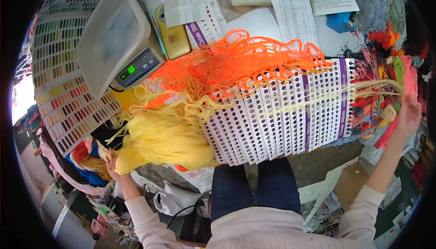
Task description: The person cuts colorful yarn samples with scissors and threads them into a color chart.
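My left hand (115, 166) is closed round the left end of a thick hank of yellow thread (163, 138). The hank lies fanned out over the left part of several overlapping white punched cards (272, 126) with purple stripes. Far to the right, my right hand (410, 115) is closed on the end of a thin bundle of pale yellow strands (354, 89). Those strands stretch leftward across the cards. A loose tangle of orange thread (213, 67) lies behind the hank, over the cards' far edges.
A digital scale (136, 67) with a white tray stands at the left, its display lit. Beside it lie a gold phone (174, 38) and a thread colour chart (61, 54). Mixed coloured skeins (374, 113) are heaped at the right. Printed sheets (290, 10) lie at the back.
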A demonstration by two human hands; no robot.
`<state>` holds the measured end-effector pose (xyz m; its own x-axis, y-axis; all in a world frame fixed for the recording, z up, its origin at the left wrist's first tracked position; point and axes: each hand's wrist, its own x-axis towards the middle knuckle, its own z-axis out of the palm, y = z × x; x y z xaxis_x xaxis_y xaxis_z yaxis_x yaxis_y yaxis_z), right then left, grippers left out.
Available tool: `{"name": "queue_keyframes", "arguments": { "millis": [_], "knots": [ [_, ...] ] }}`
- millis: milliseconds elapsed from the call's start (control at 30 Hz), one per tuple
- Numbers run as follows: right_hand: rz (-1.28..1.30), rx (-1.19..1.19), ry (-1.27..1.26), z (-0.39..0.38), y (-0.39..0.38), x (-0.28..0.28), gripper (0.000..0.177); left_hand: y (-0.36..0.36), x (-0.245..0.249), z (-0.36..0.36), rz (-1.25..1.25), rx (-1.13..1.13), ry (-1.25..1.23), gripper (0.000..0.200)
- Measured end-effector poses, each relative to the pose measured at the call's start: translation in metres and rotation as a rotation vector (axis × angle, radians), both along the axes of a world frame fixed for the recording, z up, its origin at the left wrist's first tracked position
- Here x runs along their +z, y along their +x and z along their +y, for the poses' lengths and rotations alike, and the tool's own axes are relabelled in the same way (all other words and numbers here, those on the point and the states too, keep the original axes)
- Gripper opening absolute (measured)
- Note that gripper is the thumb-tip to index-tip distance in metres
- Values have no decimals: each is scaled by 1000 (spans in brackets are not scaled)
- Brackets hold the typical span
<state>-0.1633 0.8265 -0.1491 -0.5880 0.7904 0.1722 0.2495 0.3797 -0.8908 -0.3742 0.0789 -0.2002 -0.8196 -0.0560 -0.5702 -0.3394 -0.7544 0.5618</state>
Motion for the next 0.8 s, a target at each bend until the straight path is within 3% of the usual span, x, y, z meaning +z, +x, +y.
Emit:
{"name": "queue_keyframes", "arguments": {
  "millis": [33, 67, 100, 133, 200, 233, 267, 333, 400, 533, 667, 800],
  "knots": [
    [239, 89, -249, 9, 1, 11, 12, 4, 3, -21, 29, -59, 393, 40],
    [-4, 53, -150, -42, -25, 8, 9, 9, -5, 8, -16, -164, 404, 35],
    [-248, 33, -48, -93, -51, 6, 7, 15, -15, 62, -120, -263, 184, 31],
    [-265, 79, -285, -131, -66, -22, 6, 23, -23, 120, -273, -376, -72, 28],
    [-271, 318, -401, -196, -89, -68, 4, 35, -33, 217, -456, -618, -163, 22],
    [-277, 434, -463, -229, -100, -92, 6, 35, -35, 259, -463, -753, -27, 21],
    [-276, 517, -402, -254, -105, -109, 8, 37, -39, 289, -377, -838, -227, 18],
    [-247, 557, -34, -284, -109, -129, 13, 48, -68, 316, -278, -807, -418, 15],
    [-198, 553, 138, -294, -109, -139, 18, 53, -82, 336, -143, -791, -559, 15],
    [-191, 501, 98, -287, -109, -141, 23, 55, -68, 334, -122, -856, -638, 12],
    [-266, 766, 231, -294, -109, -125, 35, 51, -73, 329, -104, -931, -578, 14],
    [-172, 737, 114, -293, -105, -138, 31, 53, -86, 334, -100, -886, -541, 11]
  ]
}}
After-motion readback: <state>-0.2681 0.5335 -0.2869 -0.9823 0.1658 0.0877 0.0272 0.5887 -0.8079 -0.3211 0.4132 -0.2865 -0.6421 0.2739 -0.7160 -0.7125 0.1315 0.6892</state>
